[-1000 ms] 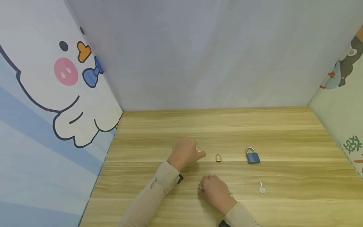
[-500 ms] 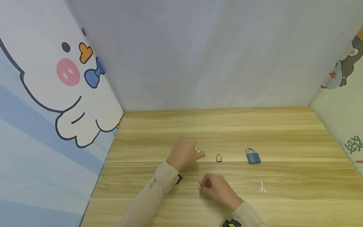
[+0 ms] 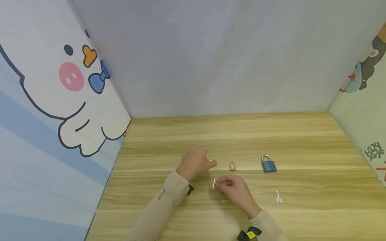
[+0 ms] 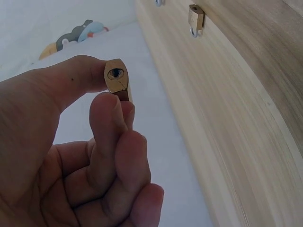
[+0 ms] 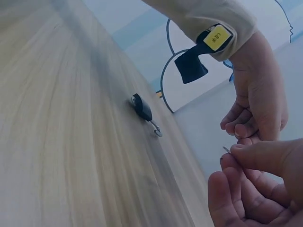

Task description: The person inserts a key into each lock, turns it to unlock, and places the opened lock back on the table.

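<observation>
My left hand [image 3: 194,163] holds a small brass padlock [image 4: 116,81] between thumb and fingers. Its keyhole end faces the camera in the left wrist view, while in the head view only the shackle shows above the thumb. Lower and to the right, my right hand [image 3: 236,190] pinches a small silver key [image 3: 213,183] by its head, blade pointing up. A gap separates the key from the held padlock in the head view. The key's thin tip [image 5: 227,149] pokes out past the right thumb in the right wrist view.
A second small brass padlock [image 3: 232,166] lies just right of my hands. Farther right are a larger blue padlock [image 3: 268,164] and another silver key [image 3: 278,197]. A dark object with a metal loop [image 5: 142,109] lies on the wooden table [image 3: 316,144]. Walls border the table.
My right hand has risen from the table toward my left hand, and the key in its fingertips has come into plain view. My left hand has stayed nearly still with its padlock.
</observation>
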